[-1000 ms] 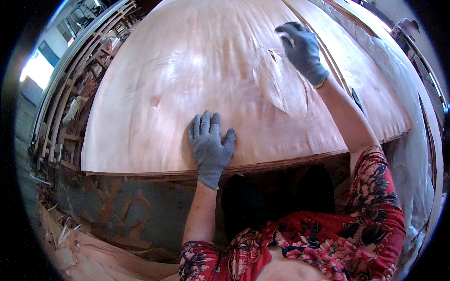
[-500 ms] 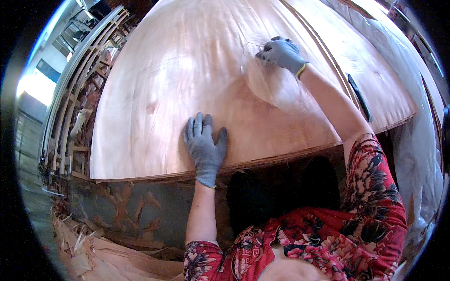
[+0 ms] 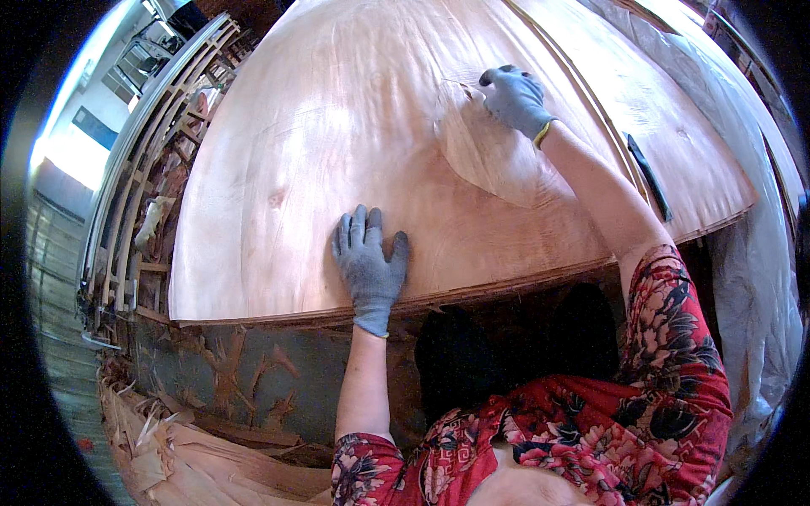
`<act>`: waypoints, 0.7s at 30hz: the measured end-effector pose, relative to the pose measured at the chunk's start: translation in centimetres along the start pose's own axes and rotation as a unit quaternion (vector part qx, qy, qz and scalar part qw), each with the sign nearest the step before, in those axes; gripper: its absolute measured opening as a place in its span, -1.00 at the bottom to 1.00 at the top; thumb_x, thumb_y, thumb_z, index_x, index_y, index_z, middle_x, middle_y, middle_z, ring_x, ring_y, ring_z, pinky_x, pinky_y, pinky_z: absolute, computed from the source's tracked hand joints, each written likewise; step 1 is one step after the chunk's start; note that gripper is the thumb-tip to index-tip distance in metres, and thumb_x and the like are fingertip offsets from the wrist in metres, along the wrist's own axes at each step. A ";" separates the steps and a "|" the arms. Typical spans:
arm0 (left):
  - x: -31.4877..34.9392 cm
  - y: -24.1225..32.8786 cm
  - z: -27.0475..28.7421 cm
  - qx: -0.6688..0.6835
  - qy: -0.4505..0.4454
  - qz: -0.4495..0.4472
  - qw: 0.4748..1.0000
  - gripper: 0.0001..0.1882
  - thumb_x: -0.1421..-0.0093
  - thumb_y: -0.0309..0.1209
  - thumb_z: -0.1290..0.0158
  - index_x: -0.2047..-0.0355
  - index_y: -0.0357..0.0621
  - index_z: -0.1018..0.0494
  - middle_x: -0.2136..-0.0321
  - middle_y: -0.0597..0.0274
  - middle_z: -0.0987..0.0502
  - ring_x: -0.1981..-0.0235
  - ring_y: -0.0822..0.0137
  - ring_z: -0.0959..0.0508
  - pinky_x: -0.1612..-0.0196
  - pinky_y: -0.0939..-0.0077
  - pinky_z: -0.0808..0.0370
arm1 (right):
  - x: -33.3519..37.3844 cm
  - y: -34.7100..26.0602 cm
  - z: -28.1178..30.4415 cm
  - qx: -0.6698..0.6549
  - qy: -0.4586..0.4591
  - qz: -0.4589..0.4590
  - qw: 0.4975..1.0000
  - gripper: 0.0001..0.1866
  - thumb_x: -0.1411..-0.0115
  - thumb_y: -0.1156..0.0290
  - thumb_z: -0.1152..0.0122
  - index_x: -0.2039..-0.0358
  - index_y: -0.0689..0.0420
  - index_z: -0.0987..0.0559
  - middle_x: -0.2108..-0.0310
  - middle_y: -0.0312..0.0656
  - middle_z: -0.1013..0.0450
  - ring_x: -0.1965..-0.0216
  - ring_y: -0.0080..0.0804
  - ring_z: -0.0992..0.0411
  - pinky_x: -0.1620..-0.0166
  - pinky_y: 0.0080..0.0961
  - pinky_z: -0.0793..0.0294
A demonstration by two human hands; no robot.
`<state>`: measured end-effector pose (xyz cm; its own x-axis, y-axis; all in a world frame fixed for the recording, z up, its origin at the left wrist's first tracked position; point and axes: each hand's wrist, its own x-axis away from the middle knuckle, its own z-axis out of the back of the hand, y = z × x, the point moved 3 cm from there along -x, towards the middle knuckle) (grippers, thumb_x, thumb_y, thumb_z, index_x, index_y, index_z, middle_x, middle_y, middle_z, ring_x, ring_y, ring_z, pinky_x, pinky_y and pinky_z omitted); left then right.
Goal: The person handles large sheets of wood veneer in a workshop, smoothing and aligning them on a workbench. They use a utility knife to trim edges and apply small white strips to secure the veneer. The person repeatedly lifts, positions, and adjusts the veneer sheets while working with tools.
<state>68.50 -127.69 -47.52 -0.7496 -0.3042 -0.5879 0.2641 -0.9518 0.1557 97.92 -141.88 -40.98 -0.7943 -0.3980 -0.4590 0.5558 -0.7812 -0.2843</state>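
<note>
A large sheet of thin pale wood veneer (image 3: 337,143) lies on top of a stack of similar sheets. My left hand (image 3: 369,263), in a grey glove, presses flat on the veneer near its front edge, fingers spread. My right hand (image 3: 515,97), also gloved in grey, reaches farther out and pinches the lifted edge of a torn veneer flap (image 3: 485,152), which curls up from the sheet.
A dark narrow tool (image 3: 648,177) lies on the veneer at the right. A wooden rack (image 3: 139,194) runs along the left side. Veneer scraps (image 3: 177,447) are piled on the floor at the lower left. White plastic sheeting (image 3: 755,253) hangs at the right.
My right hand has come back toward me and to the left, lifting the torn flap with it. The left hand stays pressed flat in the same place.
</note>
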 end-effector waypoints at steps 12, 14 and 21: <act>0.6 -0.7 -2.2 -0.051 -0.014 -0.051 0.997 -0.47 -0.12 -0.10 0.07 0.08 -0.32 -0.36 0.01 -0.08 -0.33 -0.04 -0.02 -0.28 -0.15 0.21 -0.10 | 9.3 1.8 8.8 -0.180 0.040 0.233 0.955 -0.63 0.00 0.22 -0.17 0.18 0.09 -0.46 0.16 -0.08 -0.38 0.11 -0.10 -0.33 0.06 -0.26 -0.32; 1.5 -0.9 -2.8 -0.052 -0.034 -0.052 0.997 -0.48 -0.14 -0.10 0.10 0.07 -0.32 -0.36 -0.01 -0.07 -0.32 -0.07 0.00 -0.25 -0.16 0.22 -0.08 | 14.1 4.3 10.3 -0.089 0.055 0.185 0.977 -0.59 0.02 0.22 -0.20 0.15 0.08 -0.44 0.11 -0.11 -0.36 0.10 -0.10 -0.32 0.08 -0.26 -0.32; 2.3 -2.2 -3.4 -0.041 -0.075 -0.035 0.996 -0.49 -0.17 -0.14 0.14 0.02 -0.32 -0.32 -0.04 -0.07 -0.28 -0.11 0.00 -0.20 -0.17 0.19 -0.03 | 22.5 13.3 9.3 0.065 0.037 -0.024 0.997 -0.59 0.04 0.34 -0.19 0.13 0.11 -0.41 0.16 -0.05 -0.34 0.20 -0.10 -0.34 0.13 -0.27 -0.31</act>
<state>68.21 -126.14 -51.94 -0.8481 -0.2451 -0.4698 0.2518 -0.9665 0.0497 85.15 -165.70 -47.29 -0.7961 -0.3269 -0.5093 0.4781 -0.8557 -0.1980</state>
